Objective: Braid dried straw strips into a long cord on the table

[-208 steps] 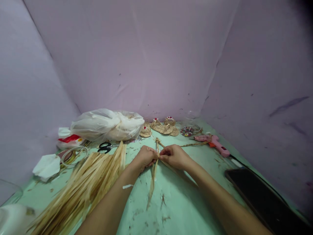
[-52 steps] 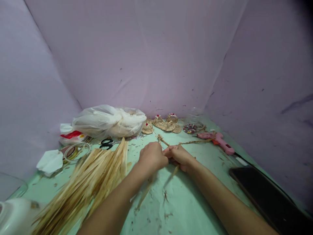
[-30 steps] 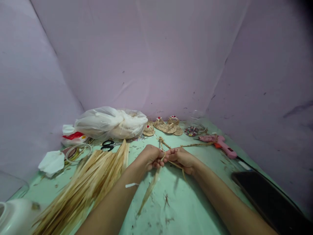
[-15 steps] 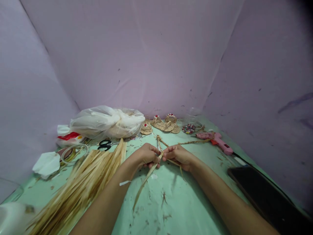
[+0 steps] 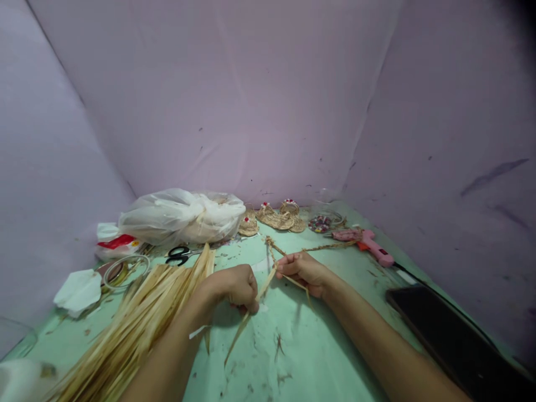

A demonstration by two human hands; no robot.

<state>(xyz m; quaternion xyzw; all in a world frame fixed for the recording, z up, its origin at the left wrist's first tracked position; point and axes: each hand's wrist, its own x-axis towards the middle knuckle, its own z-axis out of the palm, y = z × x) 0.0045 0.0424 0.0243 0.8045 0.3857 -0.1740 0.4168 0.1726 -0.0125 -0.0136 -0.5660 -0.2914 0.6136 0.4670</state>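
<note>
A thin braided cord (image 5: pixel 274 247) of dried plant fibre lies on the pale green tabletop (image 5: pixel 335 346). My right hand (image 5: pixel 304 272) is closed, its thumb and fingertips pinching the cord's near end, where loose strips come out. One flat, pale strip (image 5: pixel 264 287) slants down and left from that pinch. Along this strip my left hand (image 5: pixel 238 287) is curled shut, with the strip passing at its thumb and fingertips; its inner fingers are hidden. A narrower strip (image 5: pixel 296 283) hangs under my right hand.
A bundle of dried strips (image 5: pixel 138 329) lies at left, beside black-handled scissors (image 5: pixel 178 255). Behind stand a white plastic bag (image 5: pixel 180 215), small woven slippers (image 5: pixel 276 218) and beads (image 5: pixel 320 223). On the right are a pink glue gun (image 5: pixel 372 245) and a dark phone (image 5: pixel 452 335).
My left hand has moved down and left along the pale strip, away from my right hand, and its fingers have curled in. My right hand keeps its pinch. The view has shifted slightly.
</note>
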